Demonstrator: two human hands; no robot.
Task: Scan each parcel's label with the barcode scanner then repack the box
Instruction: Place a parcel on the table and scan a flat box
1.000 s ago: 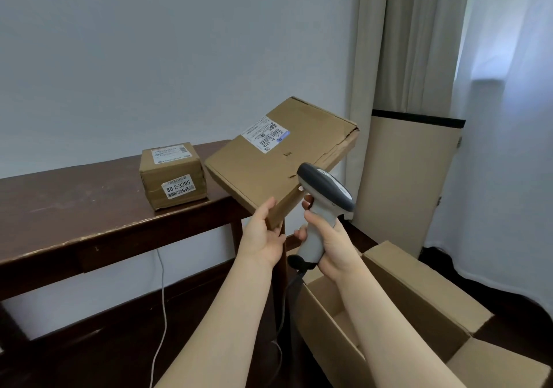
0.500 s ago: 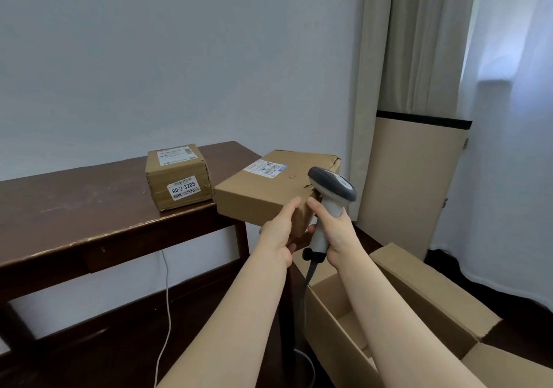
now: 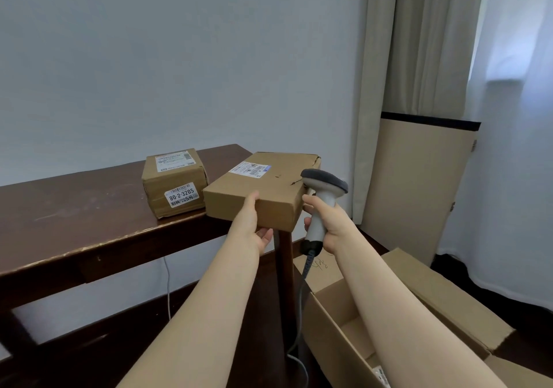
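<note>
Head view: the flat parcel (image 3: 263,190), tilted up a second ago, now lies level over the right end of the table (image 3: 74,208), just beside the small parcel (image 3: 175,182). Left hand (image 3: 254,226) grips its near edge, thumb up the front; right hand (image 3: 326,226) clutches the scanner (image 3: 324,184) upright alongside.

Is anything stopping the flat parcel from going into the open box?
Only the right arm, whose right hand grips the barcode scanner, crosses above the open box. Nothing else blocks the flat parcel.
</note>
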